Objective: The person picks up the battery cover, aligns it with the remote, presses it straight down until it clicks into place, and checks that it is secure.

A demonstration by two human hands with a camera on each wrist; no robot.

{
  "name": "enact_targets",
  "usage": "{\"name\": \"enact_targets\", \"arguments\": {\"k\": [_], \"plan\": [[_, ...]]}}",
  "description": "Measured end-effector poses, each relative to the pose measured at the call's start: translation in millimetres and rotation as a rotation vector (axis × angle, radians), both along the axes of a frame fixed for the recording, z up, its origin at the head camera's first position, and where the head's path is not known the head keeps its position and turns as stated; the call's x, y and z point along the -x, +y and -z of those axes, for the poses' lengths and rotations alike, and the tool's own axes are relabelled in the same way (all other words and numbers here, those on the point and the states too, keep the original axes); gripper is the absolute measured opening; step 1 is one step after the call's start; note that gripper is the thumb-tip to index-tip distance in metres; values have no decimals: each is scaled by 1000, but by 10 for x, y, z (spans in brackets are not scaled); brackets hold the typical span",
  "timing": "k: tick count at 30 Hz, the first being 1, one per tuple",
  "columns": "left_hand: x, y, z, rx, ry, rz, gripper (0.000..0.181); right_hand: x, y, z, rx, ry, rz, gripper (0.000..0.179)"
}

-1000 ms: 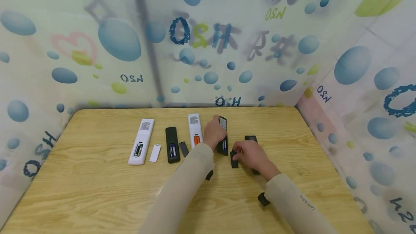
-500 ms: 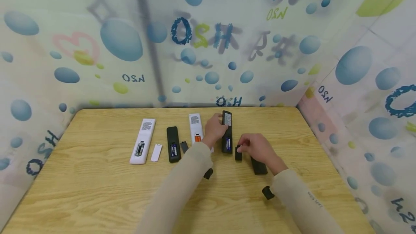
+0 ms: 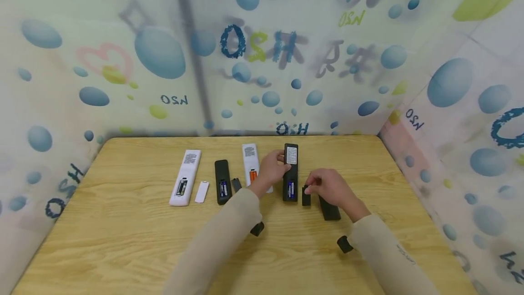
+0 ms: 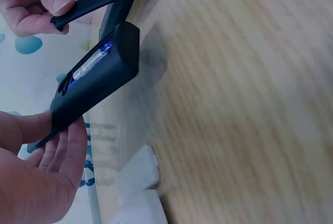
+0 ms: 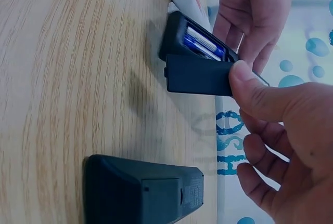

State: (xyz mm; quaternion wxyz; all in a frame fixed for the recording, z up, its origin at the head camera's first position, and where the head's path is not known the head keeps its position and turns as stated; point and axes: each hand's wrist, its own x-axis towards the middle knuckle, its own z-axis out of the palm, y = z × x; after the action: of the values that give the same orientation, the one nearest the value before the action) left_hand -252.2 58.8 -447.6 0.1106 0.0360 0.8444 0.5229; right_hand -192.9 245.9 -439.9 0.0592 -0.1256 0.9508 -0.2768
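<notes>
My left hand (image 3: 273, 168) grips a black remote control (image 3: 290, 174) by its far half, thumb on one side and fingers underneath. Its battery compartment faces up with blue batteries (image 4: 92, 63) inside, and in the left wrist view the remote slants above the table. Between thumb and fingers my right hand (image 3: 332, 186) pinches a thin black battery cover (image 3: 306, 197). The right wrist view has this cover (image 5: 197, 76) close beside the compartment, overlapping the remote's edge. Below the right hand lies another black remote (image 3: 330, 211), its back cover in place.
Leftward on the wooden table (image 3: 135, 240) lie a white remote (image 3: 186, 174), a white cover (image 3: 202, 192), a black remote (image 3: 222, 172), a dark cover (image 3: 236, 185) and a second white remote (image 3: 249, 151). Small black pieces (image 3: 345, 244) lie near both sleeves.
The left hand has turned the black remote so its open compartment faces up more squarely. The right hand has kept hold of the cover and shifted slightly right in the head view.
</notes>
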Motion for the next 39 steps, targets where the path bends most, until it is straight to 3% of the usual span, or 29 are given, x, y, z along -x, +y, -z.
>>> {"name": "enact_targets", "arguments": {"k": [8,17,26,39], "plan": [[-102,20,55,-13,34,37,43,-49,105,-20,6,-10,1,7],[-90,-1,140,-105,9,48,42,-67,130,-32,34,6,0,7],[-133,-56,131,-130,43,57,40,-61,6,4,78,64,-30,8],[-168,-108,130,-127,74,49,43,23,-221,23,49,95,-14,7]]}}
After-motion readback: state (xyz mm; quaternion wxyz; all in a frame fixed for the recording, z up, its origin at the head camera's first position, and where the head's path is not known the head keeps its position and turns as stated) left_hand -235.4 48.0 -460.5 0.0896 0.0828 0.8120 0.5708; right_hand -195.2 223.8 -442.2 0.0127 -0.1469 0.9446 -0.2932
